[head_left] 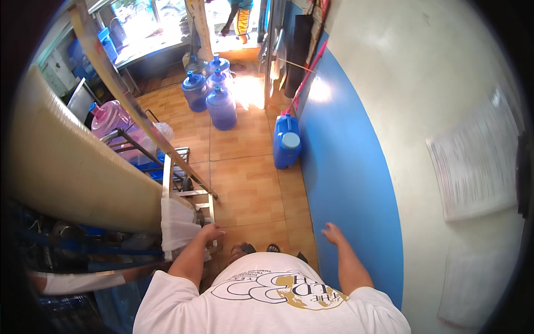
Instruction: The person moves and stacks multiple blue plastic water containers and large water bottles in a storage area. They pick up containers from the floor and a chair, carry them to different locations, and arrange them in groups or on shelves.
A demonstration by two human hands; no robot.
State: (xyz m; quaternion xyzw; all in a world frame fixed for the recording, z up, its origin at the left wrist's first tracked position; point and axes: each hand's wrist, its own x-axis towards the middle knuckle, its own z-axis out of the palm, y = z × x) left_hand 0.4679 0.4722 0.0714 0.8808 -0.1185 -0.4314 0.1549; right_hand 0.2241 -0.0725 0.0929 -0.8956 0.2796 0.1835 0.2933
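Note:
Both my arms hang out from my sides, and I see nothing held in either hand. My left hand (211,231) has loosely bent fingers and is beside a white metal frame (196,193) with a pale cloth (177,225) on it. Over on the other side, my right hand (332,232) is near the blue lower part of the wall (356,195), its fingers half curled and partly apart. Ahead on the tiled floor (245,178) stand several translucent blue water jugs (221,111) with blue caps. A blue jerrycan (287,146) with a pale lid stands against the wall.
A pink-capped jug (114,119) sits at the left behind a dark metal cart (125,139). A large cream rounded panel (72,156) and a wooden post (119,83) flank the left side. In the bright doorway at the back, a person (240,19) is partly visible.

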